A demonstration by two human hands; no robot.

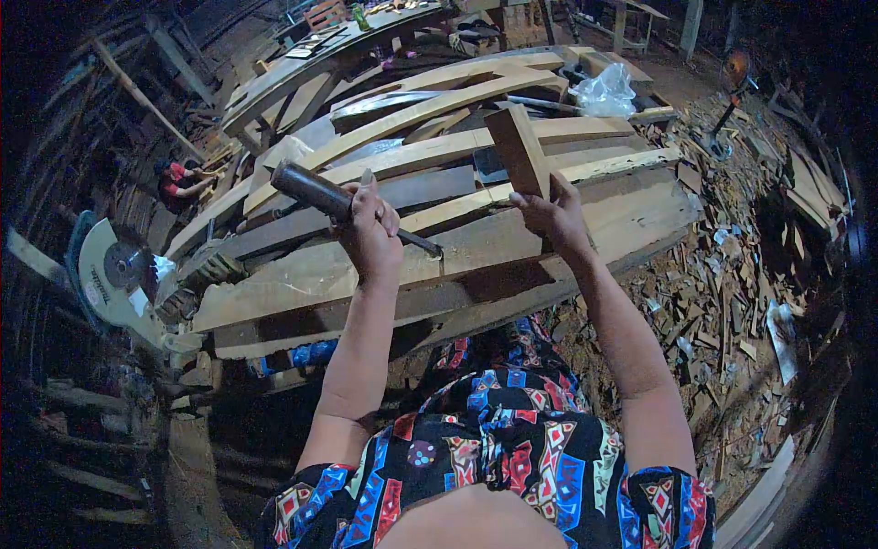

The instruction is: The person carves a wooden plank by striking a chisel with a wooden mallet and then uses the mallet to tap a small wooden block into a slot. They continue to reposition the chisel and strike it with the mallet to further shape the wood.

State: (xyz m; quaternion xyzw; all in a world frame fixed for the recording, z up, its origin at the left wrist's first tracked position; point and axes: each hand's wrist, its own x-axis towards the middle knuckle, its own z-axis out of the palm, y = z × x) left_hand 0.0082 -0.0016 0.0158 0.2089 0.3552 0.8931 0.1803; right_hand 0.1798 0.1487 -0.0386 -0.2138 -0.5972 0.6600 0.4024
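My left hand (373, 229) is wrapped round a chisel (311, 189) with a thick dark round handle. Its thin metal shaft slants down to the right, and the tip appears to meet the nearest thick wooden beam (302, 295) at a small dark notch. In my right hand (556, 217) is a flat rectangular wood block (519, 151), gripped at its lower end and raised upright above the beam. The block is apart from the chisel.
More long boards (430, 151) lie behind the beam, with a clear plastic bag (604, 90) on them. A circular-blade power saw (114, 274) stands at left. Wood scraps (722, 302) litter the ground at right. Another person (183, 183) crouches at far left. A table (338, 41) stands behind.
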